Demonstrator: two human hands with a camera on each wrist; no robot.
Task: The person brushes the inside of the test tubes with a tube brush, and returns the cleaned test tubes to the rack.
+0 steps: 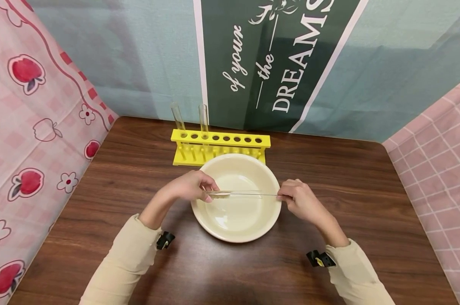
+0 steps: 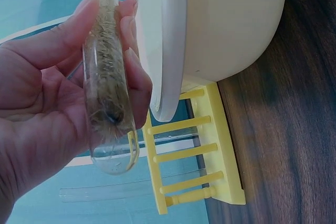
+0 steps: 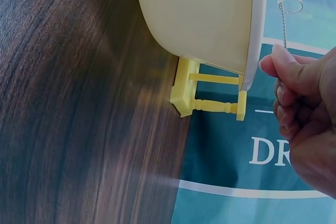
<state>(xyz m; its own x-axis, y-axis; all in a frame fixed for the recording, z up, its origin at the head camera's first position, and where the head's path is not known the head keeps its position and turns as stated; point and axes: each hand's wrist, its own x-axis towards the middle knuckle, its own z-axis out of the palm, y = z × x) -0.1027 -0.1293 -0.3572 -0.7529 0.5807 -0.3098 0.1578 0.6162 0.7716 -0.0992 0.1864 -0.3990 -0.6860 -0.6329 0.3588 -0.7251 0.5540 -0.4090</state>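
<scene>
Over a cream basin [image 1: 237,231], my left hand [image 1: 193,186] grips a clear glass test tube [image 2: 113,150] between thumb and fingers, its rounded end towards the left wrist camera. Inside the tube sits the bristly head of a test tube brush [image 2: 107,61]. The brush's thin twisted wire handle [image 3: 284,27] comes out of the tube's open end on the right. My right hand [image 1: 300,199] pinches that wire between thumb and fingers, near the basin's right rim. The tube lies about level above the basin.
Behind the basin stands a yellow test tube rack [image 1: 220,137], partly hidden by it. Two upright glass tubes, a left tube [image 1: 178,116] and a right tube [image 1: 203,118], stand in its left part. A printed cloth [image 1: 146,63] hangs behind the brown wooden table [image 1: 329,169].
</scene>
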